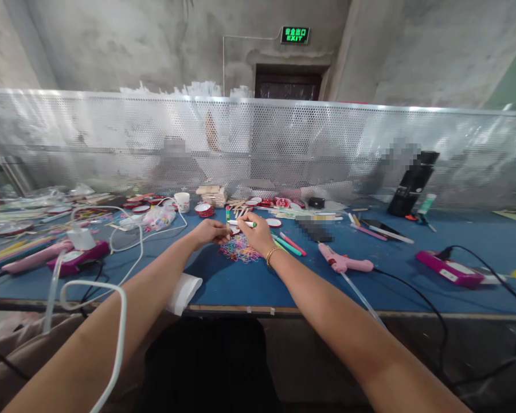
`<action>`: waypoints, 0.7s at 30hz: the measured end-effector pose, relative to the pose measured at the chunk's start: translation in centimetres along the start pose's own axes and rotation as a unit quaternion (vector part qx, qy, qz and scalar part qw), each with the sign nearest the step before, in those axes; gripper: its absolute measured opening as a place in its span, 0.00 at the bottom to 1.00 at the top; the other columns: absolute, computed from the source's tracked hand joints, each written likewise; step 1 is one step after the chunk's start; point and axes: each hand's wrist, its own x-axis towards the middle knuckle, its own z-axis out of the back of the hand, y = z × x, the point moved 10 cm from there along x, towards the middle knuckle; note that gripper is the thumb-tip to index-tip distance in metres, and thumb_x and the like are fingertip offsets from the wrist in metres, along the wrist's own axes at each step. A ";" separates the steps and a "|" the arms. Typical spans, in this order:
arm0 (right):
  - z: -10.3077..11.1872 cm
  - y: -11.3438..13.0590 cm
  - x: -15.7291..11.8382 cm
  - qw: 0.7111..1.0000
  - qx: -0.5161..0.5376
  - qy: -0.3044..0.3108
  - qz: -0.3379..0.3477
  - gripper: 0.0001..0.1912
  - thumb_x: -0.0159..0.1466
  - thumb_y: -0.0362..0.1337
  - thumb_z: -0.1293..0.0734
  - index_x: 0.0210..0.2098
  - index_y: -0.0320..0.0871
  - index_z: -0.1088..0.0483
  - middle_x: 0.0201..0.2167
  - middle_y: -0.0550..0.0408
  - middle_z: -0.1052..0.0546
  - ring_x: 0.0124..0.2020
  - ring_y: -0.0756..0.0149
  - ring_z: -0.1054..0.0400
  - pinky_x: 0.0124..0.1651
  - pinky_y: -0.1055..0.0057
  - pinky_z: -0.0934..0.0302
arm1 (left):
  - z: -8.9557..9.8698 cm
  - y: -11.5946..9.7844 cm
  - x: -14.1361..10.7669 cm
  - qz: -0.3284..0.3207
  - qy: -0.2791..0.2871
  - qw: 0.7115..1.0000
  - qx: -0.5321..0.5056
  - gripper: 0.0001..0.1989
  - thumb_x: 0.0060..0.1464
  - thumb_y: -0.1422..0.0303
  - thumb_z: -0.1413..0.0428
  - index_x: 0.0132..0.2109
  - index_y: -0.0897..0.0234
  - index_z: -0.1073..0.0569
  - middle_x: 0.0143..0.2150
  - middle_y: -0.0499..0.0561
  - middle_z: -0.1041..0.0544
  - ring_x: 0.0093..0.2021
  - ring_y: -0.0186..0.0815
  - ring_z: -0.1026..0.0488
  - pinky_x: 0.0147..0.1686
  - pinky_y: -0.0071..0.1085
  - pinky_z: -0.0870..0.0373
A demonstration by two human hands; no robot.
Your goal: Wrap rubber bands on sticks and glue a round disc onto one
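Observation:
My left hand [212, 232] pinches a small upright stick [228, 214] with green and coloured sections, above the mat. In my right hand [258, 234] is a white marker pen [241, 223] with a green end, its tip side pointing left at the stick. From this angle I cannot tell whether the pen touches it. Below both hands lies a loose pile of thin colourful rubber bands [241, 251]. Just right of my right wrist, green markers [286, 245] and a pink marker [293, 244] rest on the blue table [236, 287].
To the right lie a pink glue gun [344, 261] and a purple power strip [449, 268]. A white cable [141, 246] loops across the left side, near another purple strip [78, 258]. A paper cup [182, 202] stands behind; a perforated metal screen [223, 149] closes the back.

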 end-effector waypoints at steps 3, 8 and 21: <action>-0.1 -0.2 0.0 1.000 0.001 0.002 -0.005 0.10 0.61 0.40 0.40 0.28 0.44 0.31 0.29 0.58 0.26 0.35 0.66 0.33 0.44 0.71 0.41 | 0.0 0.0 0.0 -0.001 -0.001 1.000 -0.002 0.18 0.36 0.56 0.33 0.28 0.69 0.22 0.27 0.54 0.22 0.25 0.31 0.28 0.28 0.27 0.32; -0.1 -0.4 0.0 1.000 0.003 0.004 -0.011 0.10 0.60 0.40 0.40 0.28 0.44 0.31 0.29 0.58 0.26 0.35 0.67 0.34 0.43 0.71 0.41 | 0.2 0.1 0.1 -0.001 -0.008 1.000 0.001 0.19 0.36 0.56 0.33 0.28 0.69 0.22 0.26 0.54 0.22 0.25 0.31 0.28 0.27 0.27 0.33; -0.1 -0.3 0.0 1.000 -0.001 0.007 -0.012 0.10 0.60 0.39 0.40 0.28 0.44 0.31 0.29 0.58 0.26 0.35 0.67 0.33 0.43 0.72 0.41 | 0.3 0.3 0.2 0.001 -0.009 1.000 0.004 0.14 0.39 0.59 0.34 0.28 0.68 0.22 0.27 0.54 0.22 0.25 0.30 0.28 0.27 0.26 0.32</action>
